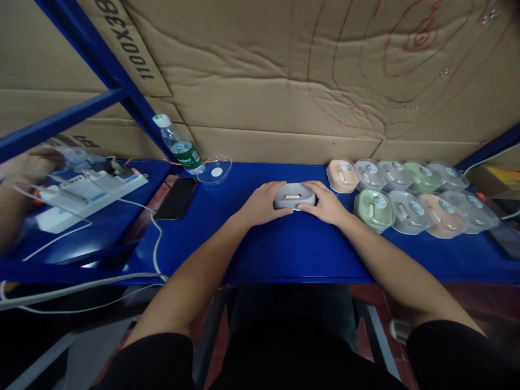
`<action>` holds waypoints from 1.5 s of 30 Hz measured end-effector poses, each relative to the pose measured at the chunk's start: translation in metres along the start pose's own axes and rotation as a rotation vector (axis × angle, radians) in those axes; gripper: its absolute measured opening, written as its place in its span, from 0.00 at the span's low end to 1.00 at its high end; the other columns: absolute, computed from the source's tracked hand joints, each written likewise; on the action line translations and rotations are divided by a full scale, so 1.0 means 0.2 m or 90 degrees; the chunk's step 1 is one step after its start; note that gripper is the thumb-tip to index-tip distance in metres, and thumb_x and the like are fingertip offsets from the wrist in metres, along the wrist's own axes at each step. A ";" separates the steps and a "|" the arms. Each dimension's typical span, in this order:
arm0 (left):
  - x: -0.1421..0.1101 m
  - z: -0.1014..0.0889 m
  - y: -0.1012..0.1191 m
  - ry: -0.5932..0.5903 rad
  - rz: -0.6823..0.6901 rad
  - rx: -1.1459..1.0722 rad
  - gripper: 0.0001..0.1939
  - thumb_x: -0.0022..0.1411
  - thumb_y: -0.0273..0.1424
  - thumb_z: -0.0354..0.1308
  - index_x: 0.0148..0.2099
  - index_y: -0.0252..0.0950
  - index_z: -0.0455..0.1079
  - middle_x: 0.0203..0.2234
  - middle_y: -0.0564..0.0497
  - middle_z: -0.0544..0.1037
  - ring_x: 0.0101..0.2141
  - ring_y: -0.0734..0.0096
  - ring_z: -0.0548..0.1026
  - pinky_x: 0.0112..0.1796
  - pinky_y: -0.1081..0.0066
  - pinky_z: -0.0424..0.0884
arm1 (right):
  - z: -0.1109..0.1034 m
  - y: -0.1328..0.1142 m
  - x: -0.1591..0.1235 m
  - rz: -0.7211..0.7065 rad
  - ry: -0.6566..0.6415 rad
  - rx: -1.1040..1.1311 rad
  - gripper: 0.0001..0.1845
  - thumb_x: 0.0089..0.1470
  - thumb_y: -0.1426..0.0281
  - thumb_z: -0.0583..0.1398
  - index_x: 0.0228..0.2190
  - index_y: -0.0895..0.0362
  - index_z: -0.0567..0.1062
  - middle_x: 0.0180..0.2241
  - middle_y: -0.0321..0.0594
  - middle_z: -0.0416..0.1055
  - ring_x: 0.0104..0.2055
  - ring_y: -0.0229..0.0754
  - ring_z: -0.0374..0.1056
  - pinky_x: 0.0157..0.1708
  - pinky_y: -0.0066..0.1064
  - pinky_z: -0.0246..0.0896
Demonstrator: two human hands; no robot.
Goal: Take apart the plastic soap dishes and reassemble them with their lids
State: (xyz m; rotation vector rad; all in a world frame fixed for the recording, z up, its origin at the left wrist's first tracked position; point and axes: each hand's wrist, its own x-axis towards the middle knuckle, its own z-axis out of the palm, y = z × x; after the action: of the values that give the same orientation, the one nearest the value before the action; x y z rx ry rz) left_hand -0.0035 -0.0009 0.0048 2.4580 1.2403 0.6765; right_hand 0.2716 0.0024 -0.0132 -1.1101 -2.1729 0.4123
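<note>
A grey rounded plastic box [293, 203] with a pale oblong piece in the middle of its top rests on the blue table [300, 249], straight in front of me. My left hand [265, 205] is closed around its left end, thumb along the near side. My right hand [325, 203] wraps the right end in the same way, its thumb at the near edge. The box's underside and the fingertips at its far side are hidden. To the left lies a clear plastic lid [207, 174] with a round white sticker.
Several similar boxes with clear covers, including a green one [374, 210], stand in two rows at right. At left are a water bottle [184, 151], a phone [177, 199] and a cabled power strip [93, 200]. Another person's hand [38, 162] is beyond the blue frame.
</note>
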 end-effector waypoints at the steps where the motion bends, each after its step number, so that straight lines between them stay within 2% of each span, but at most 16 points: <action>1: 0.00 0.01 0.00 -0.011 -0.007 -0.010 0.47 0.62 0.55 0.69 0.73 0.35 0.62 0.71 0.35 0.69 0.69 0.41 0.67 0.69 0.44 0.62 | 0.00 0.00 0.00 -0.002 0.007 0.001 0.48 0.57 0.33 0.62 0.65 0.50 0.72 0.63 0.53 0.72 0.67 0.64 0.69 0.68 0.62 0.65; 5: -0.01 0.00 -0.04 -0.003 -0.023 -0.047 0.49 0.60 0.53 0.71 0.74 0.37 0.60 0.73 0.35 0.64 0.73 0.42 0.62 0.72 0.44 0.59 | 0.01 0.00 0.00 -0.004 0.032 0.004 0.48 0.56 0.32 0.62 0.64 0.50 0.73 0.64 0.54 0.71 0.68 0.64 0.68 0.68 0.62 0.64; 13: -0.01 0.00 -0.04 0.022 -0.014 -0.079 0.51 0.59 0.52 0.73 0.75 0.37 0.59 0.72 0.34 0.65 0.71 0.41 0.65 0.71 0.43 0.61 | 0.00 -0.02 0.00 -0.018 0.094 0.030 0.45 0.55 0.34 0.65 0.61 0.51 0.75 0.64 0.55 0.72 0.67 0.63 0.70 0.68 0.62 0.63; 21: -0.01 0.01 -0.05 0.026 0.005 -0.071 0.56 0.50 0.43 0.81 0.75 0.37 0.59 0.72 0.33 0.63 0.71 0.41 0.65 0.71 0.43 0.62 | 0.00 -0.01 0.02 0.010 0.109 0.096 0.39 0.56 0.35 0.65 0.56 0.50 0.78 0.61 0.53 0.76 0.66 0.62 0.71 0.68 0.62 0.63; 24: -0.01 0.01 -0.06 0.029 0.016 -0.063 0.46 0.58 0.39 0.76 0.72 0.38 0.62 0.71 0.34 0.65 0.69 0.43 0.68 0.69 0.44 0.66 | 0.01 -0.01 0.02 0.021 0.125 0.129 0.38 0.56 0.36 0.65 0.54 0.49 0.78 0.59 0.52 0.77 0.64 0.61 0.72 0.67 0.61 0.64; 27: -0.01 0.00 -0.07 0.069 0.048 -0.048 0.32 0.66 0.29 0.65 0.70 0.39 0.66 0.69 0.37 0.68 0.68 0.49 0.70 0.67 0.46 0.69 | 0.00 -0.01 0.02 0.032 0.158 0.166 0.37 0.57 0.37 0.65 0.54 0.49 0.78 0.59 0.52 0.77 0.62 0.60 0.73 0.65 0.59 0.65; 31: -0.01 -0.02 -0.05 0.124 0.108 -0.027 0.28 0.68 0.22 0.58 0.68 0.38 0.68 0.66 0.39 0.73 0.66 0.55 0.73 0.66 0.51 0.71 | 0.00 -0.03 0.02 0.034 0.230 0.205 0.32 0.60 0.38 0.64 0.49 0.50 0.78 0.57 0.51 0.78 0.61 0.58 0.74 0.64 0.56 0.66; 33: -0.01 -0.02 -0.04 0.125 0.128 -0.004 0.29 0.69 0.24 0.58 0.71 0.39 0.65 0.64 0.40 0.76 0.64 0.56 0.74 0.65 0.51 0.72 | 0.00 -0.03 0.02 0.051 0.260 0.223 0.30 0.61 0.38 0.62 0.45 0.50 0.78 0.52 0.48 0.80 0.55 0.56 0.77 0.59 0.54 0.70; 35: -0.01 -0.02 -0.04 0.118 0.145 0.040 0.33 0.72 0.28 0.58 0.76 0.39 0.58 0.65 0.39 0.76 0.64 0.54 0.75 0.63 0.52 0.73 | 0.00 -0.02 0.02 0.090 0.280 0.253 0.31 0.63 0.35 0.58 0.40 0.50 0.76 0.42 0.44 0.81 0.41 0.51 0.78 0.45 0.48 0.75; 37: -0.01 -0.01 -0.04 0.111 0.174 0.092 0.36 0.75 0.33 0.58 0.79 0.39 0.52 0.65 0.37 0.75 0.62 0.52 0.77 0.60 0.52 0.75 | -0.01 0.00 0.02 0.135 0.307 0.279 0.34 0.62 0.32 0.54 0.36 0.50 0.73 0.32 0.38 0.75 0.28 0.44 0.71 0.29 0.41 0.72; 38: -0.01 -0.01 -0.04 0.107 0.192 0.117 0.36 0.76 0.36 0.58 0.79 0.39 0.51 0.65 0.36 0.75 0.61 0.51 0.78 0.59 0.52 0.75 | -0.01 0.00 0.02 0.154 0.324 0.286 0.35 0.62 0.30 0.53 0.35 0.50 0.72 0.29 0.37 0.71 0.24 0.43 0.68 0.24 0.39 0.68; 42: -0.01 0.00 -0.04 0.092 0.224 0.145 0.35 0.78 0.44 0.57 0.79 0.40 0.53 0.63 0.35 0.77 0.60 0.48 0.79 0.56 0.51 0.76 | -0.02 0.02 0.03 0.222 0.375 0.305 0.39 0.59 0.27 0.50 0.37 0.49 0.71 0.25 0.34 0.65 0.19 0.41 0.64 0.16 0.37 0.62; 45: -0.02 -0.01 -0.01 0.097 0.162 0.053 0.46 0.74 0.51 0.59 0.81 0.41 0.43 0.65 0.34 0.75 0.63 0.46 0.77 0.60 0.48 0.74 | -0.02 -0.01 0.04 0.270 0.358 0.334 0.38 0.57 0.26 0.53 0.39 0.48 0.71 0.21 0.30 0.61 0.15 0.41 0.61 0.13 0.36 0.59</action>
State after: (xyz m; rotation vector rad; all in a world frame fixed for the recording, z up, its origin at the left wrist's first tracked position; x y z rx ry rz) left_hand -0.0067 -0.0025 0.0047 2.7061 1.0338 0.9097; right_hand 0.2703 0.0080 -0.0058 -1.1918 -1.2414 0.7079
